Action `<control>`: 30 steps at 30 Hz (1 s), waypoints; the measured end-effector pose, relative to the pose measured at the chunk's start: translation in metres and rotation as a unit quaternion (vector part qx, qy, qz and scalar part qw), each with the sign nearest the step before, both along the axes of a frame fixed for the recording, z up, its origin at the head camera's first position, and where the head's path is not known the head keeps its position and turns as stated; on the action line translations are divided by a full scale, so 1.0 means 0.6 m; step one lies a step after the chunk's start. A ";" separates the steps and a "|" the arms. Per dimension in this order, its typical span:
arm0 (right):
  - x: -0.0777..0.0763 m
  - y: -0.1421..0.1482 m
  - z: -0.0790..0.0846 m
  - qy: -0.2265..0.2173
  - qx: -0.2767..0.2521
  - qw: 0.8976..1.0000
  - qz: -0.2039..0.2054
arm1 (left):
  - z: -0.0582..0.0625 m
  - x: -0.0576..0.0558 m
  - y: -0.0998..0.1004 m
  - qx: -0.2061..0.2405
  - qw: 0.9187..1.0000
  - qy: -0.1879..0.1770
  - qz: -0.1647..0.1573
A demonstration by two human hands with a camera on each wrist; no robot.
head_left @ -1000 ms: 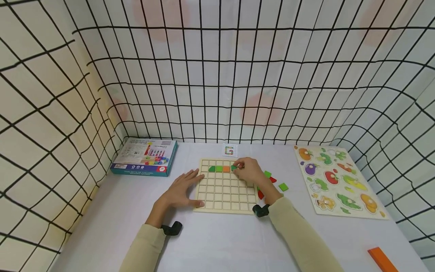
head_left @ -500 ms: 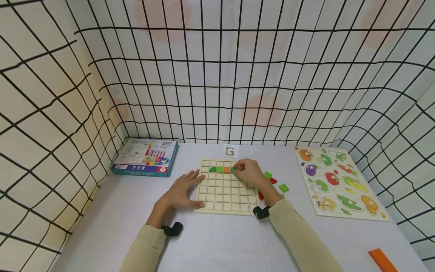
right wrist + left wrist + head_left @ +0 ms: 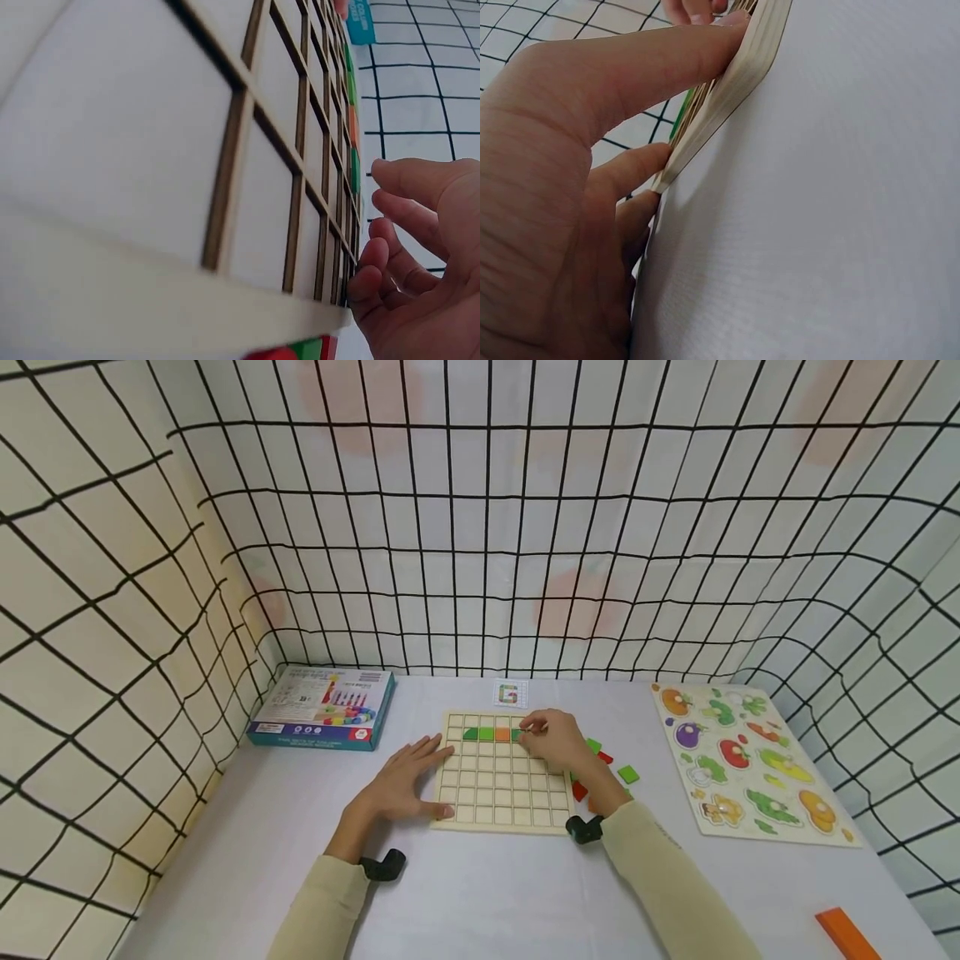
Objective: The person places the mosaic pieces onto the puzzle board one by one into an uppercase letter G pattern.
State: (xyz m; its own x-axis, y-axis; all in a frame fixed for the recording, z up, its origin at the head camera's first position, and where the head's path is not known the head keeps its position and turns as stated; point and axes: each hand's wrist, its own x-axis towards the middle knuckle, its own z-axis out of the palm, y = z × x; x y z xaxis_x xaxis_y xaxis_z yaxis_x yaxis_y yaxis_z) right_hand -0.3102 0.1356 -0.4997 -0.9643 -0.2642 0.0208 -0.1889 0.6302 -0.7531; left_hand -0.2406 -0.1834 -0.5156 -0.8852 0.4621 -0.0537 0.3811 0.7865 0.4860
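A wooden grid board [image 3: 501,827] lies on the table in the head view. One of its upper rows holds a green tile with a rounded corner [image 3: 471,734], a light green square tile [image 3: 487,734], an orange tile [image 3: 503,735] and a dark green tile [image 3: 516,736]. My left hand [image 3: 397,783] steadies the board's left edge, its thumb at the lower corner and its fingers higher up. My right hand [image 3: 557,741] is over the upper right part, fingertips at the dark green tile. In the right wrist view that tile [image 3: 355,171] sits in the grid, with nothing visibly pinched.
Loose green tiles [image 3: 628,774] and red tiles [image 3: 580,791] lie right of the board, partly under my right forearm. A small pattern card [image 3: 511,694] is behind it. A box [image 3: 322,708] stands left, a vegetable puzzle [image 3: 757,764] right, an orange block [image 3: 847,933] front right.
My right hand and forearm have shifted very slightly to the right, showing a bit more of the loose tiles. The left hand stays on the board's edge.
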 end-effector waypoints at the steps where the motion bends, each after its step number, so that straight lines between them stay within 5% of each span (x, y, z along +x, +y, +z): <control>1: 0.000 0.005 0.001 0.003 -0.006 1.000 0.001 | 0.001 -0.001 0.000 0.002 1.000 -0.001 0.000; 13: 0.020 0.076 0.021 0.012 0.025 0.999 -0.033 | 0.010 0.001 0.004 0.001 1.000 -0.010 0.003; 30: 0.064 0.204 0.009 0.021 0.081 0.994 -0.075 | 0.011 -0.001 0.003 -0.002 1.000 -0.016 0.002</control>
State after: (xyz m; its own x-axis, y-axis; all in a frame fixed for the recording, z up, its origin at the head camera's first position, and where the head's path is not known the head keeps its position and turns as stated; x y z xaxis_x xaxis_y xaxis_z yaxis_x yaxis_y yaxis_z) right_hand -0.2718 0.2580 -0.4943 -0.9921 -0.1214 0.0308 -0.1134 0.7653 -0.6336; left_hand -0.2415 -0.1815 -0.5091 -0.8851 0.4577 -0.0844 0.3614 0.7902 0.4949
